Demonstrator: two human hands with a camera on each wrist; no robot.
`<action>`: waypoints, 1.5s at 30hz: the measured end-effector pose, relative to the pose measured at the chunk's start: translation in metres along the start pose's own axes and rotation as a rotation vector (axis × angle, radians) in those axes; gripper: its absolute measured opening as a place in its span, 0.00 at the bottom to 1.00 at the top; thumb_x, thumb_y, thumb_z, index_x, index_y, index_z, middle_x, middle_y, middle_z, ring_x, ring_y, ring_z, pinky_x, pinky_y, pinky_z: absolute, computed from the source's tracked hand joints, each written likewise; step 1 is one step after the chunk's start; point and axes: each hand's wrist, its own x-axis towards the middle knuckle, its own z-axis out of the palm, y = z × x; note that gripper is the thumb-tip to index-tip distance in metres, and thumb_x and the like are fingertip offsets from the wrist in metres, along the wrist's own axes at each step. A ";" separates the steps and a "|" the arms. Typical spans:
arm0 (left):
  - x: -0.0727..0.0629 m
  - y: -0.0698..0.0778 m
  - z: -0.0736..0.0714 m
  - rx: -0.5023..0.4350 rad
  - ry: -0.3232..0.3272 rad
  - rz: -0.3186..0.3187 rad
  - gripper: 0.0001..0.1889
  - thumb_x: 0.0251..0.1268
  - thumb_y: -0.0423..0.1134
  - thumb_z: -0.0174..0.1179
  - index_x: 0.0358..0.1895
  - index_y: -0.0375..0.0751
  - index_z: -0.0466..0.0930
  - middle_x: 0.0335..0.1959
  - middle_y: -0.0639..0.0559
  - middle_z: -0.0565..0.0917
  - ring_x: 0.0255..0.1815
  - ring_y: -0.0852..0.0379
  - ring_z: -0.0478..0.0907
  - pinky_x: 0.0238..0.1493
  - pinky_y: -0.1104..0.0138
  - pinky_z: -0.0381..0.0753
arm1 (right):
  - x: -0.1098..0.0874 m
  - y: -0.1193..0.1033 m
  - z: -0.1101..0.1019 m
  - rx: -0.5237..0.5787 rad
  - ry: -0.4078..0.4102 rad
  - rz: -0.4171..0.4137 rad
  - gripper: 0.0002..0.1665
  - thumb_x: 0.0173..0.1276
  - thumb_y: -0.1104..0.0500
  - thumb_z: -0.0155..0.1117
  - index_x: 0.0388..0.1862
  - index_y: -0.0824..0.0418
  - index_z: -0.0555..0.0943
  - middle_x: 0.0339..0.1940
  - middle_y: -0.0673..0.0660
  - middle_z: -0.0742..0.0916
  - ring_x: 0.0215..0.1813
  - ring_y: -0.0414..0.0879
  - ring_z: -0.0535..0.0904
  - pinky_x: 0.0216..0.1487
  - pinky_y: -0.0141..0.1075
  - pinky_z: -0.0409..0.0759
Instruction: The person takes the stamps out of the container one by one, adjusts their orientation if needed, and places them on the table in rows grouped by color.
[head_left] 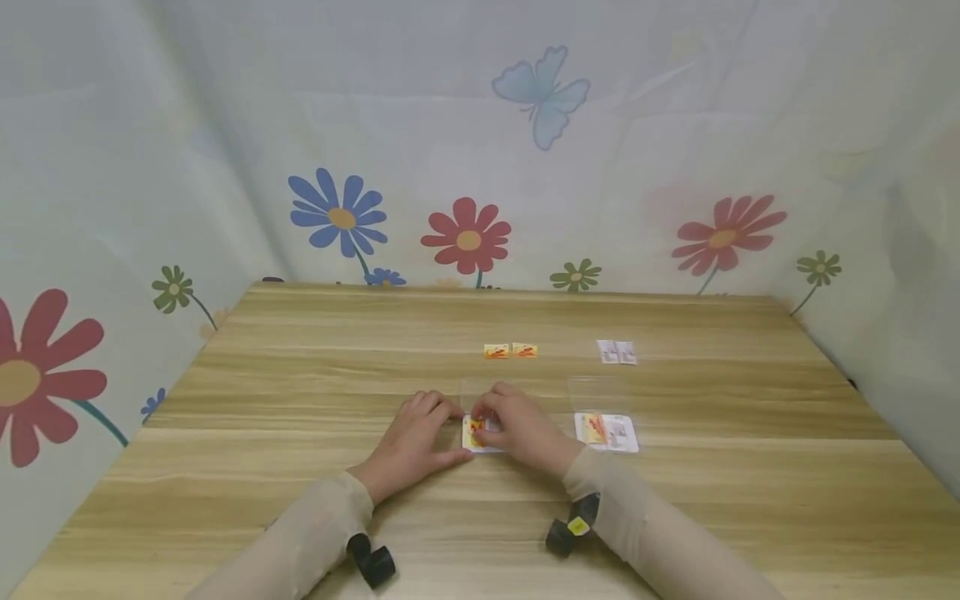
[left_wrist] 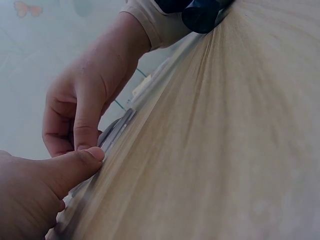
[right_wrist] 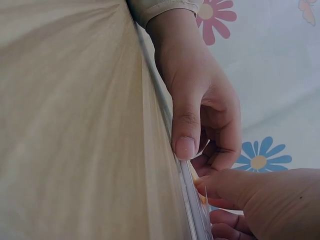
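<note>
I have the left hand [head_left: 412, 437] loosely spread, not clenched, its thumb and index finger touching the left-side corners of a white card [head_left: 489, 450] about midway between the counter's [head_left: 300, 375] left and right edges, well apart from its far edge. My right hand [head_left: 528, 429] curls over that card, thumb and fingers pinching an orange piece [head_left: 476, 429] at the card's left end. In the left wrist view, I see both thumb tips close together at the card's edge. Nearer the counter's right edge, I have a second card [head_left: 632, 442] bearing another orange piece [head_left: 595, 428] and a pale piece [head_left: 617, 435]. Closer to the far edge lie two loose orange pieces [head_left: 496, 352] side by side, and toward the far right corner, two loose pale pieces [head_left: 608, 351].
</note>
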 end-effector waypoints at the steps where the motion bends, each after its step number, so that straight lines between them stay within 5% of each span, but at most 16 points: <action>1: 0.000 0.000 0.000 0.002 0.002 0.002 0.26 0.49 0.54 0.71 0.48 0.44 0.79 0.46 0.52 0.78 0.52 0.51 0.71 0.62 0.54 0.68 | 0.000 0.000 0.000 0.003 0.000 0.004 0.12 0.57 0.56 0.71 0.39 0.57 0.82 0.34 0.50 0.79 0.38 0.41 0.73 0.40 0.32 0.74; 25: 0.001 -0.001 -0.002 0.021 0.003 0.007 0.26 0.49 0.56 0.71 0.48 0.45 0.79 0.46 0.52 0.78 0.51 0.51 0.71 0.60 0.56 0.69 | 0.001 0.002 0.002 0.034 0.087 -0.079 0.07 0.62 0.64 0.66 0.38 0.57 0.79 0.32 0.49 0.81 0.37 0.40 0.75 0.39 0.30 0.75; 45: 0.000 -0.001 0.000 0.022 0.002 0.011 0.27 0.49 0.56 0.71 0.49 0.44 0.79 0.46 0.52 0.78 0.51 0.51 0.71 0.60 0.56 0.69 | 0.000 -0.005 -0.017 0.074 -0.008 0.005 0.02 0.67 0.60 0.62 0.33 0.56 0.80 0.28 0.47 0.81 0.31 0.37 0.72 0.33 0.26 0.71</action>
